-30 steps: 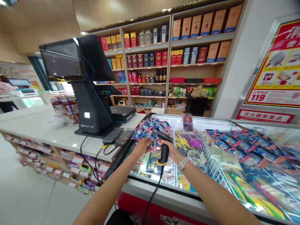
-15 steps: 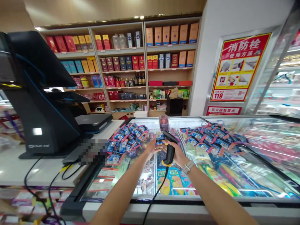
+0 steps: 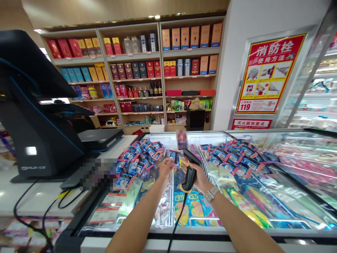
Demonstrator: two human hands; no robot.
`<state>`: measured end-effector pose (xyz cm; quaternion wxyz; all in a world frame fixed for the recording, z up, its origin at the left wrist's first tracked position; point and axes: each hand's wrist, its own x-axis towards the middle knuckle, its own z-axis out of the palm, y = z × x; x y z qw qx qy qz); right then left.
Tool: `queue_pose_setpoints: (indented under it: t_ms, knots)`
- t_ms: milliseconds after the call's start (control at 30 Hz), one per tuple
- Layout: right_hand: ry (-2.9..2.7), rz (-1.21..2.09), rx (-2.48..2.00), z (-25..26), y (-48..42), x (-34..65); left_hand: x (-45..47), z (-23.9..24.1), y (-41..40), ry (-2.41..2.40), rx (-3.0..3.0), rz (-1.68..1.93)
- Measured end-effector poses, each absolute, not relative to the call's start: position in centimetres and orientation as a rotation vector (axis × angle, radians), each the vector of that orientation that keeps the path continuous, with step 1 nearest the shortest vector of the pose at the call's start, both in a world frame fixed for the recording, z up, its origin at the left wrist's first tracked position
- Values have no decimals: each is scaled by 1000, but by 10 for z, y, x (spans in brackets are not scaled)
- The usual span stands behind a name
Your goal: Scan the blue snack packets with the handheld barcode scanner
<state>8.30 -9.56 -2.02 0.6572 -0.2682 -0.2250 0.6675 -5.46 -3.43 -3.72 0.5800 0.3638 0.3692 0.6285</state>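
Note:
My right hand [image 3: 198,175] is wrapped round the grip of a black barcode scanner [image 3: 190,177] with yellow trim, its head pointing forward and its cable hanging down. My left hand [image 3: 165,168] pinches a small blue and pink packet [image 3: 173,155] by its near edge, just left of the scanner head. Both hands are above the glass top of a chest freezer. A heap of similar blue and pink packets [image 3: 139,158] lies on the glass to the left, and a second heap [image 3: 234,154] to the right. A blurred, upright phone-like item [image 3: 181,139] is beyond my hands.
On the left counter [image 3: 50,196] stand a dark checkout terminal [image 3: 31,140] and a flat black device [image 3: 100,137], with loose cables at the edge. Bagged goods [image 3: 189,207] show through the freezer glass. Shelves [image 3: 138,56] of boxes and bottles line the back wall beside a red sign [image 3: 271,75].
My left hand has shifted left and slightly down, and the packet shows more plainly now. The scanner remains in my right hand. The view has turned slightly.

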Motion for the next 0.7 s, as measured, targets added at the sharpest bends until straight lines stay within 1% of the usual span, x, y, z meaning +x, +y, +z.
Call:
queue_pose_setpoints:
  t_ms: [167,500,600,700]
  knots:
    - [-517,1616,-614,-23,-104,64,-51,-36,-38,746,730,1553]
    - [-452,1465,-583,-32,-91,79,-55,-33,-45,828,875,1388]
    - [-421,1426,-597,-30,-91,84,-53,-34,-45,854,914,1369]
    - [-445,1453,-616,-29,-94,84,-53,-37,-43,854,876,1397]
